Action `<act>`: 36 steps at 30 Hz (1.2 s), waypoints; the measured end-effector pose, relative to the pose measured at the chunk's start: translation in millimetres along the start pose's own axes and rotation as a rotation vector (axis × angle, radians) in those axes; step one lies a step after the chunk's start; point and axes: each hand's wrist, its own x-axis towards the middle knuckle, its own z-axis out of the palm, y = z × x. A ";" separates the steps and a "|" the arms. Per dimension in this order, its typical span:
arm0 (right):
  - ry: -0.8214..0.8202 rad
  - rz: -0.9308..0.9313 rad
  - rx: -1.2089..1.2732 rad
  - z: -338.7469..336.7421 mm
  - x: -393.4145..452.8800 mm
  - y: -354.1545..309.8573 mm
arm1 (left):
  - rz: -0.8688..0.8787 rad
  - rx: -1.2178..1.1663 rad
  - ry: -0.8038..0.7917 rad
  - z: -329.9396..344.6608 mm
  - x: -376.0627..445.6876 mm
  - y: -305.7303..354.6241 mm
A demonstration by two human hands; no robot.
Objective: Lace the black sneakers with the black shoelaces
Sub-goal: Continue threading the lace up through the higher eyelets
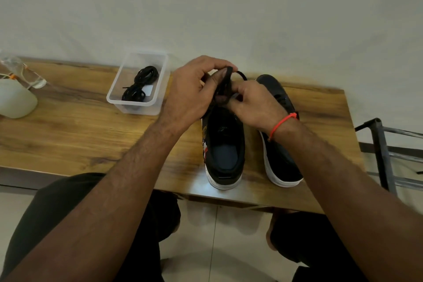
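left hand [194,89] fingers pinching a black shoelace [225,80] above the left sneaker [225,142] | right hand [254,103] fingers curled, gripping same lace lower down | lace looks soft, floppy, light, so best grabbed near the tip | right sneaker [281,158] just beside on table [80,126] | spare laces [140,84] in clear tub [114,98]

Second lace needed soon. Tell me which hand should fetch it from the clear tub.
Left, probably. The left hand is nearer the clear tub holding the spare shoelaces, which sits on its side. The right hand would cross over the sneaker.
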 end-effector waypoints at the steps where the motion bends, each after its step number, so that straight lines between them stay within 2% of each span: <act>1: 0.065 0.007 0.020 1.1 0.4 1.3 | -0.049 0.021 -0.029 0.5 0.6 -3.0; 3: 0.199 0.054 0.310 -1.3 2.3 4.2 | -0.192 0.047 -0.084 -0.3 1.7 -7.4; 5: 0.280 0.063 0.661 -9.7 3.8 2.6 | -0.283 0.076 -0.223 -2.8 1.4 -7.9; 8: 0.333 0.036 0.881 -19.7 5.0 -0.9 | -0.315 0.184 -0.414 -2.4 -2.0 -3.9; 10: 0.355 0.055 0.824 -20.3 6.6 0.2 | -0.301 0.226 -0.387 -1.6 -3.2 -2.3; 12: 0.341 0.092 0.647 -17.1 6.3 3.9 | -0.249 0.216 -0.236 -2.2 -2.7 -2.9; 15: 0.161 0.134 0.399 -13.5 3.3 6.7 | -0.158 0.070 0.079 -4.6 0.5 2.2; 17: -0.017 0.068 0.235 -8.2 0.8 3.4 | -0.116 -0.095 0.148 -4.4 2.0 9.2; 18: -0.053 0.016 0.140 -4.3 0.4 2.9 | -0.101 -0.148 0.144 -3.4 2.2 12.4; 20: -0.027 -0.010 0.049 2.2 0.0 0.8 | -0.103 -0.169 0.120 -1.5 2.0 14.0; 22: 0.027 0.026 0.093 1.7 0.1 -0.4 | -0.155 -0.103 0.100 -0.8 1.6 8.3; 24: 0.118 0.046 0.215 -4.5 0.5 -0.9 | -0.243 -0.010 0.034 -2.1 1.3 0.0; 27: 0.246 0.060 0.428 -14.4 1.7 -1.5 | -0.321 0.087 -0.170 -2.0 1.4 -9.5; 31: 0.493 0.016 0.804 -29.9 2.9 -5.5 | -0.298 0.287 -0.442 5.1 -5.9 -13.4; 33: 0.516 0.134 0.879 -35.4 4.5 -4.4 | -0.296 0.369 -0.480 6.8 -8.5 -15.8; 36: 0.387 0.380 0.664 -30.6 4.6 4.5 | -0.357 0.367 -0.474 7.0 -8.2 -16.2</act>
